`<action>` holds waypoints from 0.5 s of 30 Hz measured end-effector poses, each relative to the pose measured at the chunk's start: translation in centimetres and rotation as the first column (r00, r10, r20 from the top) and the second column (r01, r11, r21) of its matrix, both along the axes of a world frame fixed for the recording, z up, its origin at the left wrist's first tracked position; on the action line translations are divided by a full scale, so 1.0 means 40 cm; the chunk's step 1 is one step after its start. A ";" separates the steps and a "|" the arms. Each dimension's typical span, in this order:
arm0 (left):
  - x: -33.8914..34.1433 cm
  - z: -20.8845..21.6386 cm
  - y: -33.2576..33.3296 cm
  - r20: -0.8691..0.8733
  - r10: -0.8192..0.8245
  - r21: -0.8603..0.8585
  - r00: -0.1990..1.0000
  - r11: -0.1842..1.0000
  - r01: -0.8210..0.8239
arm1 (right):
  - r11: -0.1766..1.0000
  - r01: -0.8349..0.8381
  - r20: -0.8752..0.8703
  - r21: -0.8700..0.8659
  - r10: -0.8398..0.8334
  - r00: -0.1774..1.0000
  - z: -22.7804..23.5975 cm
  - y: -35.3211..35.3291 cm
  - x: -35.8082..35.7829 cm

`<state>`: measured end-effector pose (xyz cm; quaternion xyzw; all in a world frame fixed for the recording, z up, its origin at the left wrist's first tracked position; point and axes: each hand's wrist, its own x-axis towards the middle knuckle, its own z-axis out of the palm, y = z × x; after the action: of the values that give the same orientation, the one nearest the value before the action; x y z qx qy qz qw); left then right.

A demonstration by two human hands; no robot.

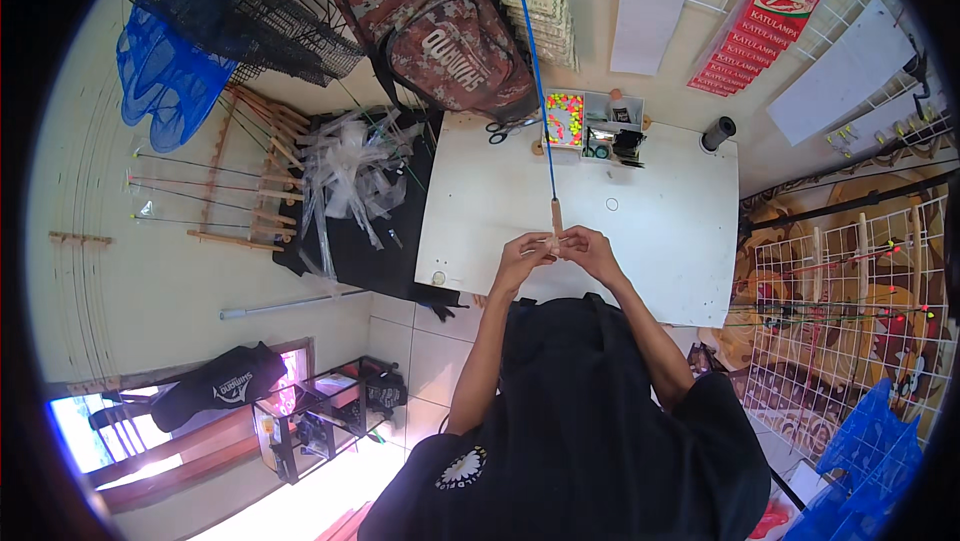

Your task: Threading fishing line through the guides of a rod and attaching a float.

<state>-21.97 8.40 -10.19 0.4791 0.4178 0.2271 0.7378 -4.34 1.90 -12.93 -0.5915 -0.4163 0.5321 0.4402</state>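
A thin blue fishing rod stretches away from me over the white table. Its tan, wood-like handle points toward my body. My left hand pinches the near end of this handle from the left. From the other side, my right hand closes thumb and fingers on the same spot. The fingertips of both hands nearly meet there and cover the handle's butt. Whether anything small sits between them, I cannot tell.
At the table's back stand a white tray and a box of bright beads, with scissors beside them. A dark cylinder is at the back right. Crumpled clear plastic sleeves lie left; a white wire rack stands right.
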 end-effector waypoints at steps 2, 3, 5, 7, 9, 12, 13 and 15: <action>0.002 -0.014 0.009 -0.009 0.038 -0.022 0.999 0.999 -0.038 | 0.999 -0.032 0.064 0.004 0.032 0.997 -0.005 0.010 0.006; 0.001 -0.022 0.013 -0.020 0.077 -0.046 0.997 0.996 -0.078 | 1.000 0.004 -0.026 -0.020 -0.005 1.000 -0.003 0.017 0.009; 0.008 -0.032 0.021 -0.052 0.075 -0.027 0.996 0.997 -0.076 | 0.998 0.037 -0.114 -0.045 -0.042 0.993 -0.002 0.025 0.013; 0.014 -0.037 0.030 -0.084 0.071 -0.008 0.994 0.997 -0.072 | 0.997 0.070 -0.038 0.029 -0.069 0.997 -0.003 0.029 0.019; 0.020 -0.031 0.036 -0.118 0.033 -0.046 0.992 0.998 -0.039 | 0.992 0.040 0.006 0.119 -0.041 0.999 0.000 0.028 0.013; 0.034 -0.021 0.046 -0.133 0.027 -0.060 0.991 0.998 -0.035 | 0.979 0.027 0.095 0.202 -0.047 0.994 -0.013 0.030 0.013; 0.038 -0.018 0.051 -0.133 0.023 -0.058 0.991 0.998 -0.031 | 0.980 0.044 0.138 0.195 -0.072 0.988 -0.020 0.032 0.014; 0.036 -0.018 0.057 -0.123 0.022 -0.088 0.992 0.996 -0.033 | 0.983 0.069 0.110 0.171 -0.088 0.990 -0.007 0.039 0.009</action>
<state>-20.51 10.68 -10.92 0.4527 0.4786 0.1887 0.7283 -3.96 3.45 -13.20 -0.5986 -0.4606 0.4422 0.4837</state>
